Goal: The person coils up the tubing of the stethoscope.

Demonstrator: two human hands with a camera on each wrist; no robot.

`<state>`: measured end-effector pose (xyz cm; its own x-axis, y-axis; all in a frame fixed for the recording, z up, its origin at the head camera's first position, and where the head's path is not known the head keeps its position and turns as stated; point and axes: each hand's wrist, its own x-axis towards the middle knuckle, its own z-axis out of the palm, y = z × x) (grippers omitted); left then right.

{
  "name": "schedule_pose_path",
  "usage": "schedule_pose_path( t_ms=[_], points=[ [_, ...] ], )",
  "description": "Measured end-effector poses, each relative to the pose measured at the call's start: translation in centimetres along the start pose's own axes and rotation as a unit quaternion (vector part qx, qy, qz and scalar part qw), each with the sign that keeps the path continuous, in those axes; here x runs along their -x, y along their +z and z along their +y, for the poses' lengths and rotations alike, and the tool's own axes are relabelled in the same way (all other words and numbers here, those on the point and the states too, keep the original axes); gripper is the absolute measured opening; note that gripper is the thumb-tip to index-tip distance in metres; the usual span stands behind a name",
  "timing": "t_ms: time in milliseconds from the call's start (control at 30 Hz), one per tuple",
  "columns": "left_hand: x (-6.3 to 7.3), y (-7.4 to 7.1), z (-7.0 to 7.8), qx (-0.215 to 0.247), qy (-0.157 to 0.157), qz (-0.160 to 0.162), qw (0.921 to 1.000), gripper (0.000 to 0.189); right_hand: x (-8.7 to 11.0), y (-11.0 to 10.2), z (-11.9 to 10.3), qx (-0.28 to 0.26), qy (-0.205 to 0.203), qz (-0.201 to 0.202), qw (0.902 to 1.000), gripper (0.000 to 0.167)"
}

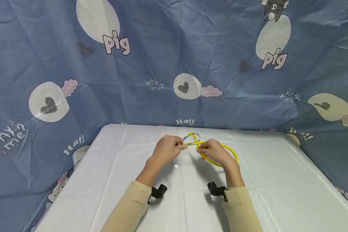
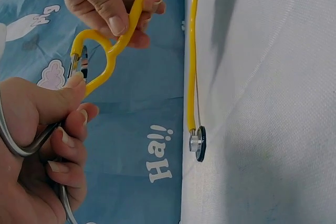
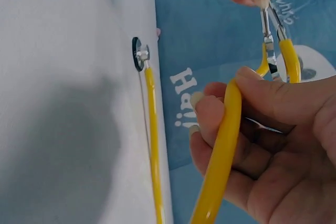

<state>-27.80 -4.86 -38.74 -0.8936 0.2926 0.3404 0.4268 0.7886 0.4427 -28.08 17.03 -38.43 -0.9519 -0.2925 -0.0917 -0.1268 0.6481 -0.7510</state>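
A: Over the tbl, steth held up! Step?
B: Sorting tubes, prob. L hand grips metal tubes, fingers curled; R hand pinches yellow tube.
A: Chest pc?
B: Untouched. Next prob. calls for both grips firm.

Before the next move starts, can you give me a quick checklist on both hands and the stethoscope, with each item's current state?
1. Left hand grips the metal tubes: ok.
2. Right hand holds the yellow tubing close to its fork: ok.
3. Yellow tubing joined to the metal tubes: ok, the sleeved ends look seated.
4. Chest piece attached to the tubing's far end, with neither hand on it: ok.
5. Chest piece clear of the table: cannot tell; the wrist views do not settle contact.
6. Both ear tips plainly visible: not ok; only one white ear tip shows clearly, below the left hand.
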Motion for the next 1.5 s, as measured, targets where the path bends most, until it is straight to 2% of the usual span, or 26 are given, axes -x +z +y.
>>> schedule_pose_path(
  t_ms=[200, 433, 567, 800, 1200, 1500],
  points=[
    [0.1, -0.1, 0.1, 0.004, -0.009, 0.016, 0.9998, 0.032, 0.4, 0.2, -0.9, -0.002, -0.035, -0.029, 0.9990, 0.003],
    [0.2, -0.3, 0.2, -0.001, -0.004, 0.040, 0.9992, 0.034, 0.7, 0.5, -1.5, 0.010, -0.072, -0.057, 0.9958, 0.027],
    [0.2, -0.4, 0.2, -0.003, -0.004, 0.038, 0.9992, 0.032, 1.0, 0.7, -2.1, 0.026, -0.092, -0.055, 0.9939, 0.030],
    [0.2, -0.7, 0.2, -0.011, -0.003, 0.045, 0.9989, 0.028, 0.9, 1.0, -2.8, 0.049, -0.108, -0.053, 0.9914, 0.025],
    [0.2, -0.4, 0.5, -0.065, 0.030, 0.063, 0.9954, 0.021, 1.1, 2.0, -4.1, 0.080, -0.132, -0.044, 0.9871, 0.034],
    [0.0, 0.0, 0.2, -0.105, 0.047, 0.076, 0.9904, 0.016, 1.2, 2.4, -4.9, 0.101, -0.120, -0.028, 0.9871, 0.032]
  ],
)
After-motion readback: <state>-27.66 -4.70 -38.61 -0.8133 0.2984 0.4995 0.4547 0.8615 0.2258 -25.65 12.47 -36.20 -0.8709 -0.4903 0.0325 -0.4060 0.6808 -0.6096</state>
